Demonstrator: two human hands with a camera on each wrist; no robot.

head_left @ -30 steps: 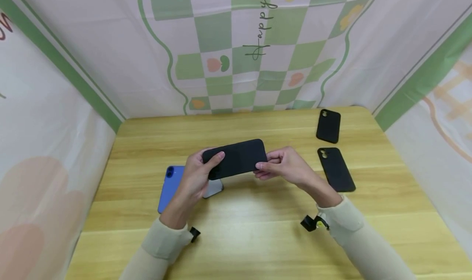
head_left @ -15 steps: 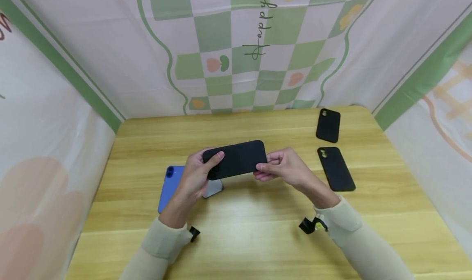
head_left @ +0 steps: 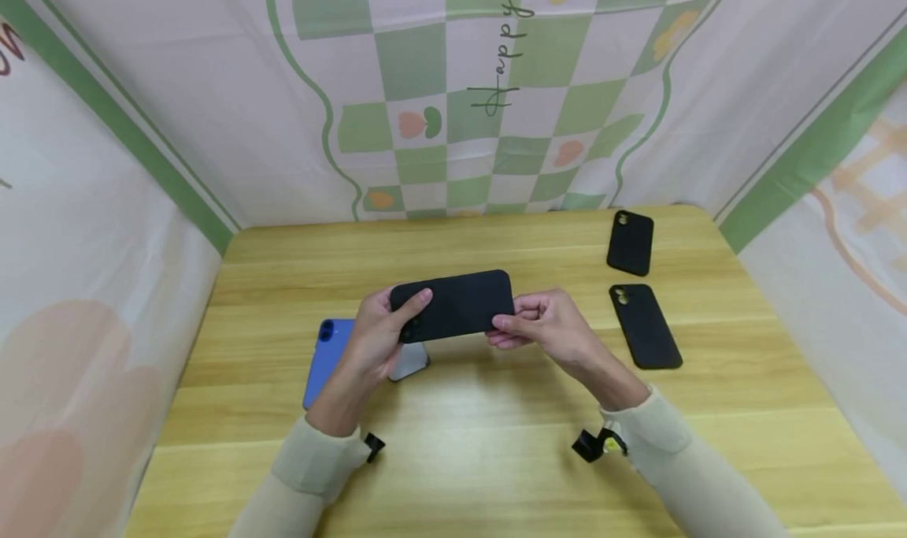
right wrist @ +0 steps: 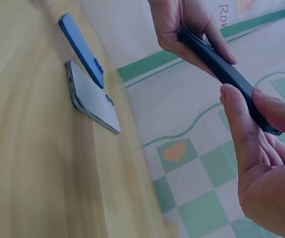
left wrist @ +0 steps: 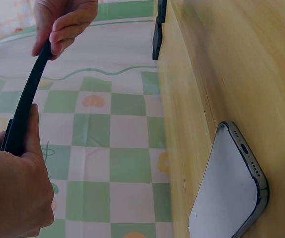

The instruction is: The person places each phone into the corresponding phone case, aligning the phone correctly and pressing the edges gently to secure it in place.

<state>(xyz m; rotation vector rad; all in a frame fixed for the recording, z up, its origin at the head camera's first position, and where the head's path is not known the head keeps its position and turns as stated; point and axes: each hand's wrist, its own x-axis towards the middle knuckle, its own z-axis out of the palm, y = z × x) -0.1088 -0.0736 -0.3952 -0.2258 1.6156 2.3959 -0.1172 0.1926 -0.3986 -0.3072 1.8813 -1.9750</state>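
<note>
Sleeves, pale beige, cuffs turned up, enter lower left and lower right of the head frame, small black mounts at both wrists. Left hand, left of centre, is clamped on the left end of a black slab, thumb flat across the upper face, fingers beneath. Right hand, right of centre, pinches the slab's lower right corner, thumb on top, fingertips behind. Slab sits mid-frame, held up off the counter, phone-shaped, long side roughly level, right end slightly higher; cannot tell if it's a case alone or a case with a phone inside. Left wrist view shows it edge-on, thin, upper left to lower left. Blue phone lies on the counter, left of centre, camera end farther away, partly covered by the left forearm. Silver-edged phone, pale face up, lies just right of it, mostly hidden by left hand and slab. Two black cases lie near each other at right: the larger one nearer, the smaller one behind it by the far edge, camera cutouts toward upper left. Green-and-white checked cloth hangs behind, "Happy" printed sideways at top centre.
</note>
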